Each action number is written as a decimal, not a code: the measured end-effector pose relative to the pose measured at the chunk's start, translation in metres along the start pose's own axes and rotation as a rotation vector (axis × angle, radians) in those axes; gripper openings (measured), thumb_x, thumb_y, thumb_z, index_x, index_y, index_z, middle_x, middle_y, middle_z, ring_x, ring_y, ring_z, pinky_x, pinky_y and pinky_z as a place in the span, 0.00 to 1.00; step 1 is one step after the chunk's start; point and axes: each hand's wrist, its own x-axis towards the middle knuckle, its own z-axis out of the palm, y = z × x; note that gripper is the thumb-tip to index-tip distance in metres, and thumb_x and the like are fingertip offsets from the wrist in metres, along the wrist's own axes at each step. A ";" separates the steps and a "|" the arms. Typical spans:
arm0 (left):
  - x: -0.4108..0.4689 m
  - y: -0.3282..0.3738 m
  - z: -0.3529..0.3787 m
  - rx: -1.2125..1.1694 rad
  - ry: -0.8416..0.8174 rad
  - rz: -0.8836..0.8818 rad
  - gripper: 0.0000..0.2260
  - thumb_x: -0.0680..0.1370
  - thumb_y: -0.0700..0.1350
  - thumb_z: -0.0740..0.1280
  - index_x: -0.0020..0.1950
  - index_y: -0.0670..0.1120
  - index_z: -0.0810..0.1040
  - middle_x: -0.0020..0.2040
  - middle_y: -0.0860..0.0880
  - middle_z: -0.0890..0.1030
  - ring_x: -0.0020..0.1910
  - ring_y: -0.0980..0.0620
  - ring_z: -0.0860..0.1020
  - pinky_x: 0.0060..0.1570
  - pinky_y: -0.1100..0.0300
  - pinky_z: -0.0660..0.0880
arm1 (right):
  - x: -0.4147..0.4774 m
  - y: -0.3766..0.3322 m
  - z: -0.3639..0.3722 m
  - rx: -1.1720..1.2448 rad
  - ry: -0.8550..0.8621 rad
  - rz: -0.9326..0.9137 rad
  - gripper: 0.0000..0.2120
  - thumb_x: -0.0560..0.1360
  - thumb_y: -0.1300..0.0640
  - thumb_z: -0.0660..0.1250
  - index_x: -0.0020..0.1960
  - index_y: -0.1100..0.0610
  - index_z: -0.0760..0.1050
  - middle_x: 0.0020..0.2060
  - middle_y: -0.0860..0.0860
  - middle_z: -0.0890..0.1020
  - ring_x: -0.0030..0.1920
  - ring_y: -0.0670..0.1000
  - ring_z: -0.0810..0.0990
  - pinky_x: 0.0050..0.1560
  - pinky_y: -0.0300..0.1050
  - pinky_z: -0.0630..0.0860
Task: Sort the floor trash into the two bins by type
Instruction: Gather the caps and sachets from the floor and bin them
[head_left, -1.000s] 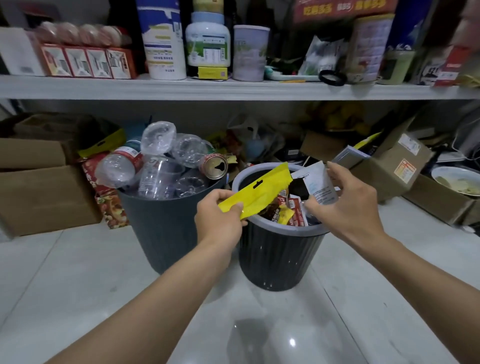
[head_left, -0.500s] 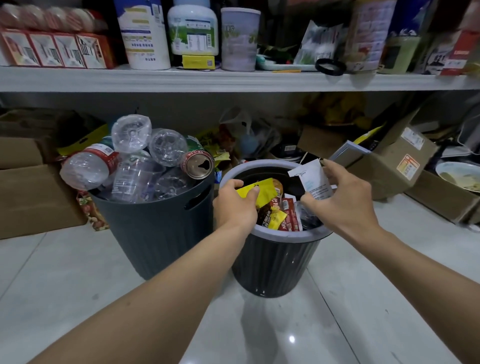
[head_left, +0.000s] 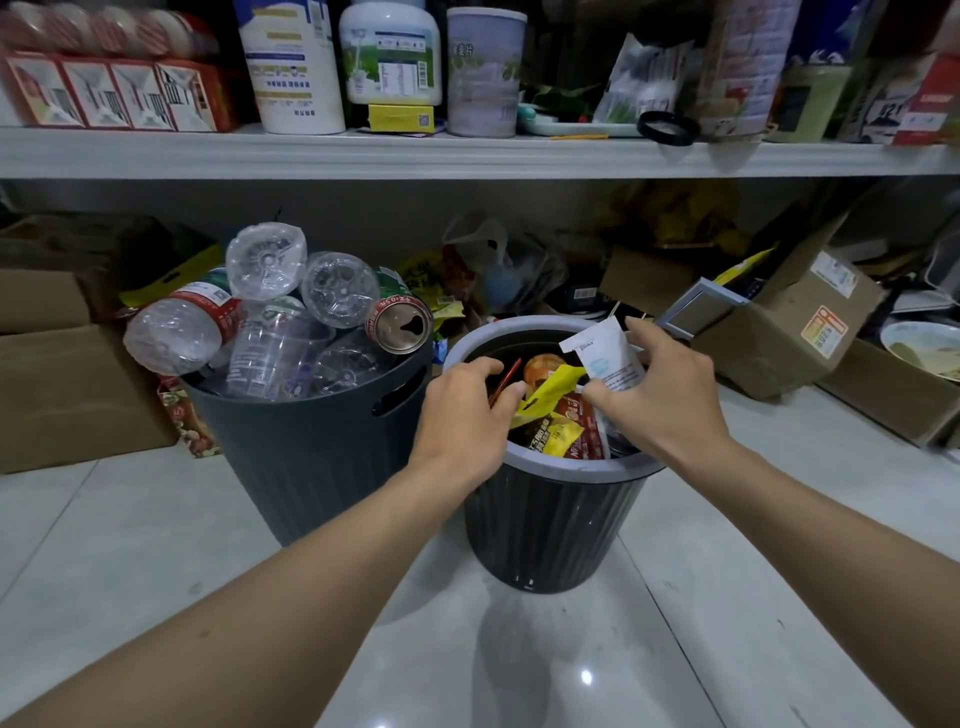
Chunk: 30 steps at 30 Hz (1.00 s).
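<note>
L hand (head_left: 467, 415) fingers curled, pinching crinkly yellow wrapper (head_left: 553, 382); R hand (head_left: 670, 400) grips flat white sachet (head_left: 608, 358) over ribbed bin (head_left: 545, 519).

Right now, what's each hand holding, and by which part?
Left hand pinches the yellow packet at its hang-hole end. Right hand grips the white sachet by its lower end. Both are over the small bin.

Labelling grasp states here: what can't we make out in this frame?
All head view:
- left hand: palm side faces away, so its grip on the yellow packet is unclear.
- small bin, lower contents: buried under wrappers.
- red boxes, top left: print blurred.
- bowl: cut off by right edge.
</note>
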 end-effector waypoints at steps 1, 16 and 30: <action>-0.001 0.001 -0.001 0.015 -0.006 0.018 0.20 0.80 0.51 0.64 0.70 0.45 0.72 0.65 0.48 0.76 0.64 0.51 0.73 0.58 0.63 0.67 | 0.001 -0.001 0.000 -0.003 -0.008 0.010 0.34 0.69 0.49 0.75 0.71 0.55 0.68 0.62 0.52 0.78 0.61 0.53 0.75 0.51 0.41 0.68; -0.048 -0.005 -0.072 0.443 0.040 0.325 0.21 0.80 0.52 0.62 0.71 0.46 0.70 0.69 0.49 0.73 0.70 0.51 0.67 0.67 0.58 0.63 | -0.039 -0.050 0.001 -0.139 -0.127 -0.150 0.28 0.77 0.46 0.66 0.73 0.55 0.67 0.68 0.51 0.74 0.70 0.51 0.69 0.68 0.49 0.66; -0.122 -0.071 -0.184 0.775 0.150 0.246 0.25 0.80 0.57 0.56 0.72 0.46 0.71 0.71 0.45 0.72 0.72 0.46 0.67 0.68 0.51 0.66 | -0.107 -0.178 0.021 -0.233 -0.211 -0.404 0.30 0.80 0.43 0.58 0.78 0.54 0.59 0.76 0.50 0.62 0.76 0.50 0.58 0.75 0.44 0.51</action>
